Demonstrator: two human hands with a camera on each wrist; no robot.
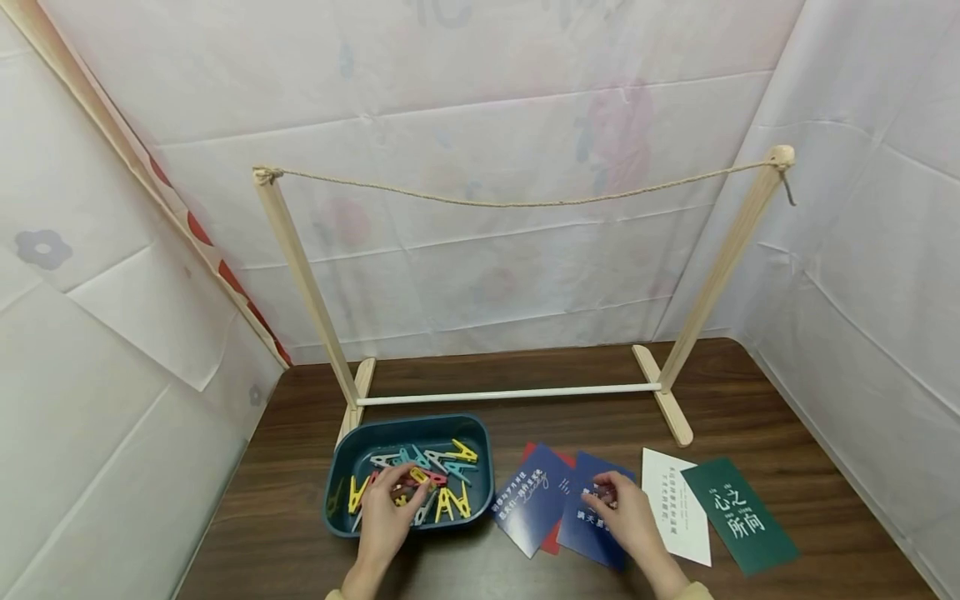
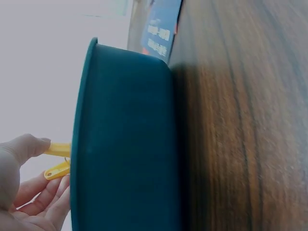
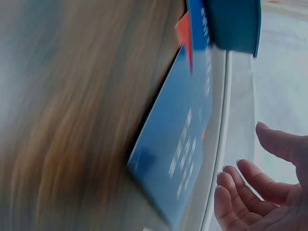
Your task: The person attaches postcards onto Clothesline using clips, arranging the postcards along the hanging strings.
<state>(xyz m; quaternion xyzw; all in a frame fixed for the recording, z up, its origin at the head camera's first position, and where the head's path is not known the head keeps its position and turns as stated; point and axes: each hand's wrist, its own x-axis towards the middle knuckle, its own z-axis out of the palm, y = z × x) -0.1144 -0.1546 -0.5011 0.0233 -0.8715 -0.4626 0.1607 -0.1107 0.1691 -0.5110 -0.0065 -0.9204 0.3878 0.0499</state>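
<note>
The left hand (image 1: 384, 510) covers some of the pegs in the teal tray (image 1: 341, 467), and its grip on them is too small to judge in the head view. The right hand (image 1: 628, 518) hides part of a blue card (image 1: 592, 521). The red card (image 1: 552, 542) lies mostly beneath the blue ones. The right wrist view is blurred; the card print is unreadable.

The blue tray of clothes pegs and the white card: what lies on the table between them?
In the head view, between tray and white card lie two blue cards over a red one, with the right hand on them.
</note>
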